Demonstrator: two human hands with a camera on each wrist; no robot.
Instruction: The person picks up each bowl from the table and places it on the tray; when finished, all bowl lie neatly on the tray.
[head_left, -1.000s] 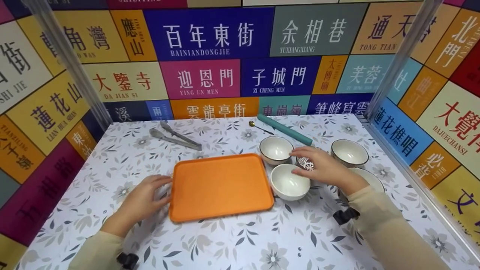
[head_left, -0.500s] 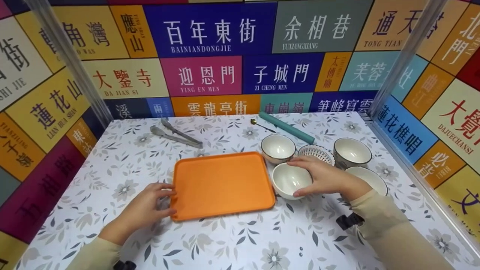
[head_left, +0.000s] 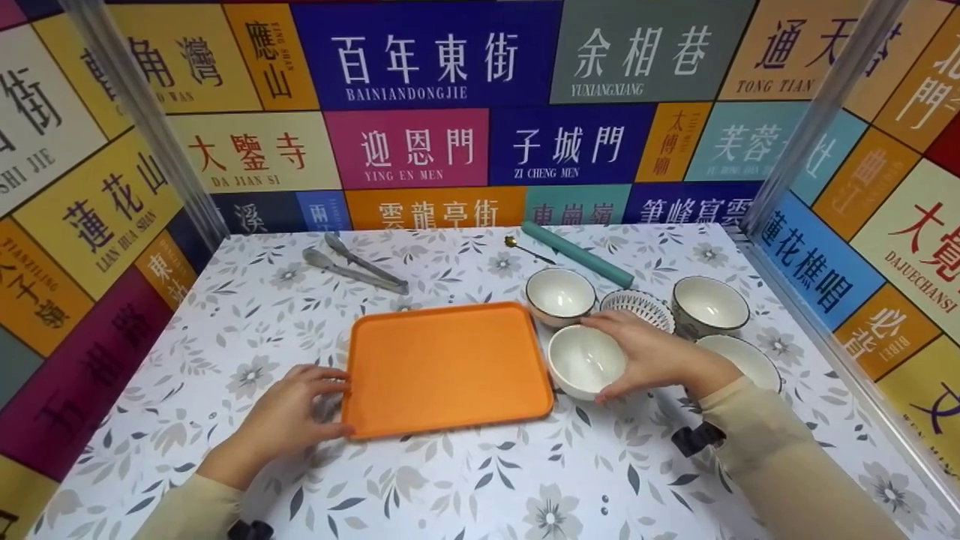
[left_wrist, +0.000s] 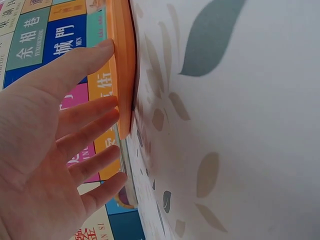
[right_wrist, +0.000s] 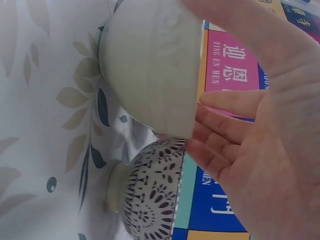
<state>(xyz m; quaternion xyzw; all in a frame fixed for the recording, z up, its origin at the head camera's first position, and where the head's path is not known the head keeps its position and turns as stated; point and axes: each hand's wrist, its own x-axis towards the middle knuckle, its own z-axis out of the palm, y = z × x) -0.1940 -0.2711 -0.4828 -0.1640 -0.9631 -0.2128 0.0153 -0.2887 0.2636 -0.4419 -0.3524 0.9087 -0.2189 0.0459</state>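
Observation:
An orange tray (head_left: 450, 371) lies on the flowered tablecloth in the head view. My left hand (head_left: 296, 412) touches its left edge, fingers loosely spread; the left wrist view has the thumb and fingertips right at the tray's rim (left_wrist: 124, 70). Just right of the tray is a plain white bowl (head_left: 583, 364). My right hand (head_left: 660, 356) holds it from the right, thumb on the near side and fingers on the far side. In the right wrist view the bowl (right_wrist: 150, 65) is side-on, with a dark-patterned bowl (right_wrist: 155, 195) beside it.
Behind are another white bowl (head_left: 560, 295) and a bowl with a patterned inside (head_left: 637, 306). Two more bowls, one farther back (head_left: 711, 304) and one partly hidden by my right hand (head_left: 742, 360), stand right. Metal tongs (head_left: 356, 266), a small spoon (head_left: 529, 249) and a green roll (head_left: 577, 255) lie farther back.
My right hand has come down from over the patterned bowl onto the plain white bowl and now holds its sides. My left hand has slid slightly nearer along the tray's left edge.

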